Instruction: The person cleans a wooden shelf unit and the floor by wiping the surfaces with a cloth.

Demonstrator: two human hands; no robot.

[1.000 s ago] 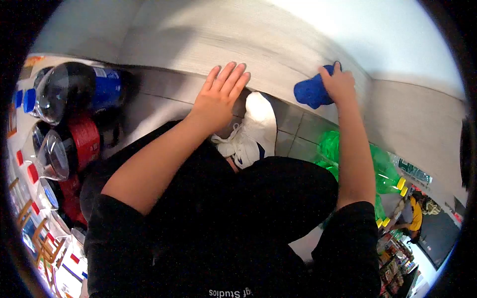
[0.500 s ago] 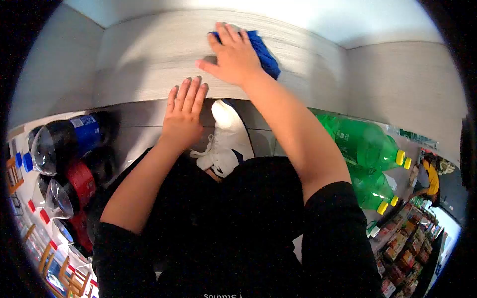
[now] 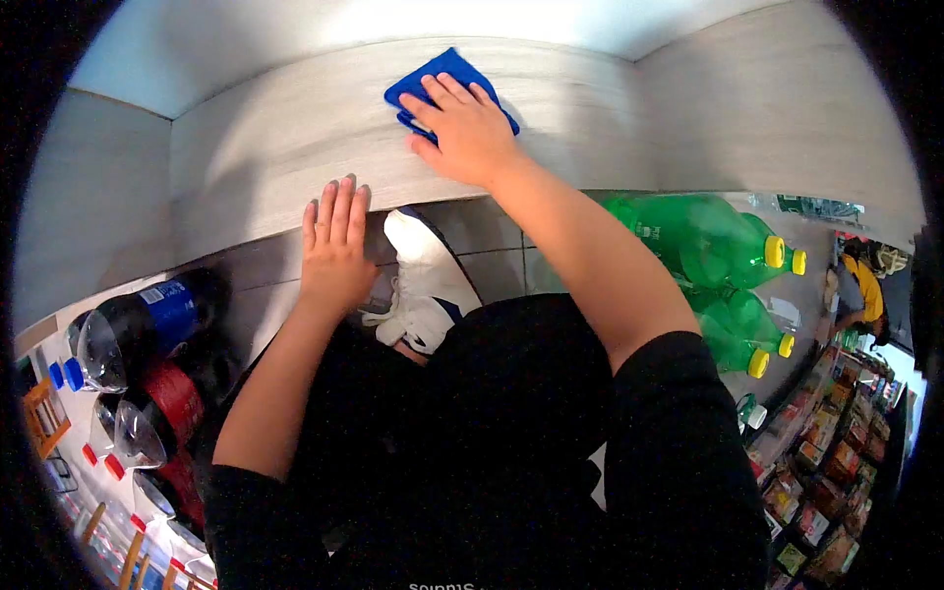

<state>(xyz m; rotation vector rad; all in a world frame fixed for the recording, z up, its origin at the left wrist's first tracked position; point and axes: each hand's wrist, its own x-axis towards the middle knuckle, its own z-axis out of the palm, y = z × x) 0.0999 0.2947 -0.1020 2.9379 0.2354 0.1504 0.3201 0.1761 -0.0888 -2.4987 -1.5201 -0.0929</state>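
A folded blue cloth [image 3: 447,67] lies flat on the pale wood-grain shelf board [image 3: 580,128]. My right hand [image 3: 462,130] presses on it from above, fingers spread and pointing up and to the left, with the palm partly off the cloth. My left hand [image 3: 336,254] rests at the front edge of the board, to the left of the cloth, its fingers stretched out and nothing in it. Just right of my left hand, a white shoe [image 3: 423,270] stands on the tiled floor below the board.
Dark bottles with a blue label [image 3: 169,313] and a red label [image 3: 175,398] stand at the left. Green bottles [image 3: 703,236] with yellow caps are at the right. Beyond them are packed goods [image 3: 831,462] and a person in yellow [image 3: 865,290].
My right hand has moved the blue cloth left across the board from the right end, and the cloth now lies flatter and more open. My left hand stays near the front edge.
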